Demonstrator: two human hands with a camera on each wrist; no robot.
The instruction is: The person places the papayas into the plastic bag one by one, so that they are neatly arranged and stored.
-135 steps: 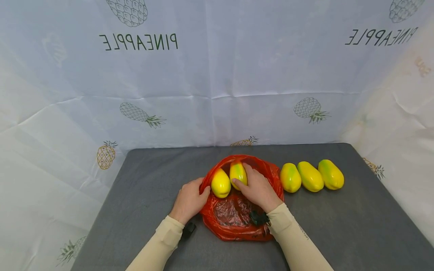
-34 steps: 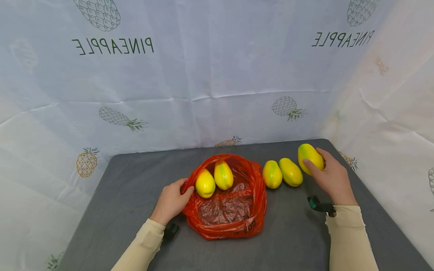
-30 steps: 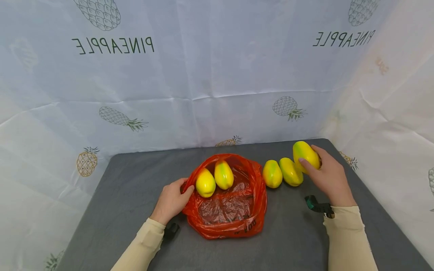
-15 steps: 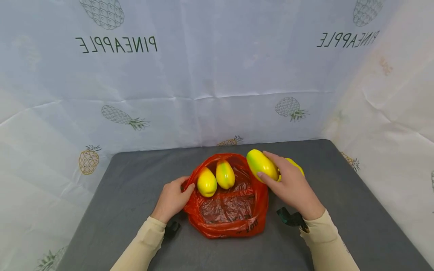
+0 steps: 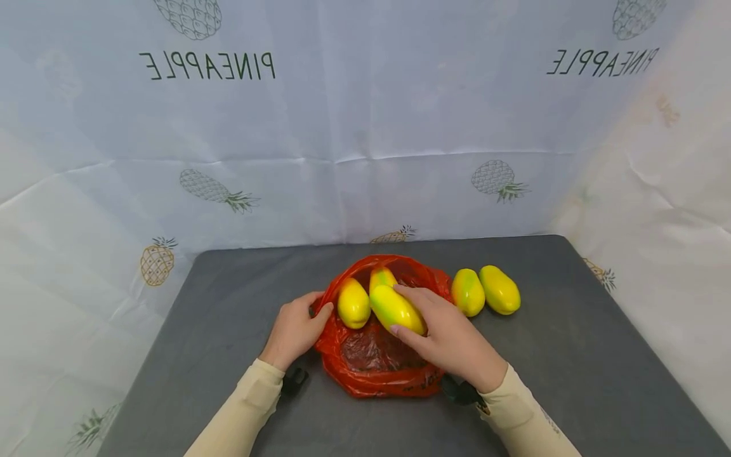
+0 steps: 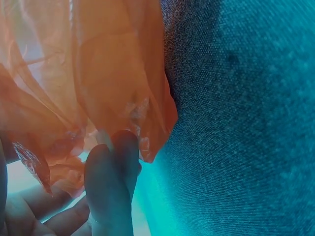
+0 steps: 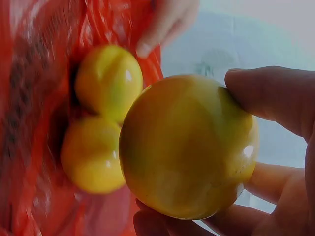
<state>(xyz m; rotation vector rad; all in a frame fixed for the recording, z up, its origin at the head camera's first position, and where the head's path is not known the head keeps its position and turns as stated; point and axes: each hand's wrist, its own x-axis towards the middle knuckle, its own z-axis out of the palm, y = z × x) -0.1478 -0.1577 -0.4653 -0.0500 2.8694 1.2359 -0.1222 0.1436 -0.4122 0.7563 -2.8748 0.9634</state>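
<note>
In the head view my right hand (image 5: 451, 333) holds a yellow-green papaya (image 5: 396, 309) over the mouth of a red plastic bag (image 5: 388, 386). Thumb and fingers curl round the fruit in the right wrist view, where the held papaya (image 7: 187, 147) hides part of what lies behind it. Two more papayas lie inside the bag: one papaya (image 5: 353, 303) at its left, another papaya (image 5: 381, 275) partly covered by the held one. My left hand (image 5: 294, 330) pinches the bag's left rim; the left wrist view shows the thin plastic (image 6: 113, 73) between thumb and fingers.
Just right of the bag, two papayas lie side by side: a nearer papaya (image 5: 467, 293) and a papaya (image 5: 500, 291) beyond it. All rests on a dark grey tabletop (image 5: 577, 362). A white pineapple-print cloth (image 5: 342, 114) hangs behind and at both sides.
My right hand has taken the rightmost papaya from the row and carried it left, over the bag. My left hand keeps its hold on the rim.
</note>
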